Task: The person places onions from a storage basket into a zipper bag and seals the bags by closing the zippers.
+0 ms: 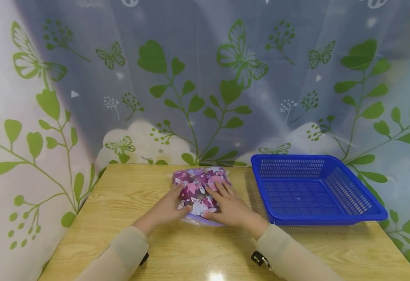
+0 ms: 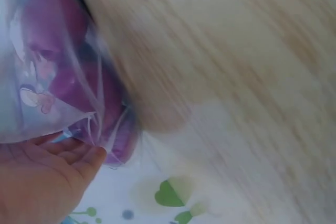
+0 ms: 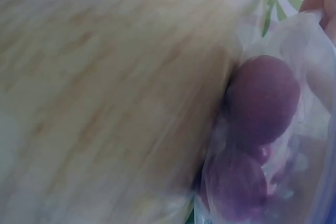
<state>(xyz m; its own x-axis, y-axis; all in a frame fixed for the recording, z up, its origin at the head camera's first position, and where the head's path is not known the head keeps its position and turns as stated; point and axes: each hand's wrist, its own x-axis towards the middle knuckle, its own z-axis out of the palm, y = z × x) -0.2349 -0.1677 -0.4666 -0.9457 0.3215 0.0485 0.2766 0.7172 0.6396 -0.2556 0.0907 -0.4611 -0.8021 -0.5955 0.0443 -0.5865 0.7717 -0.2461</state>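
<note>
A clear plastic zip bag (image 1: 198, 206), printed with pink and white figures and edged with a lilac strip, lies toward the back of the table. Inside it are several round, smooth, dark purple things (image 3: 265, 98) that look like fruit; their exact kind is unclear. My left hand (image 1: 164, 208) touches the bag's left side, its fingers extended and thumb apart. On the right part of the bag rests my right hand (image 1: 233, 208) with fingers spread. The left wrist view shows fingertips (image 2: 95, 157) against the plastic.
A blue plastic basket (image 1: 327, 216) with mesh walls stands to the right of the bag. The wood-grain table (image 1: 183, 253) backs onto a curtain (image 1: 205, 128) printed with green leaves and butterflies, which also hangs at both sides.
</note>
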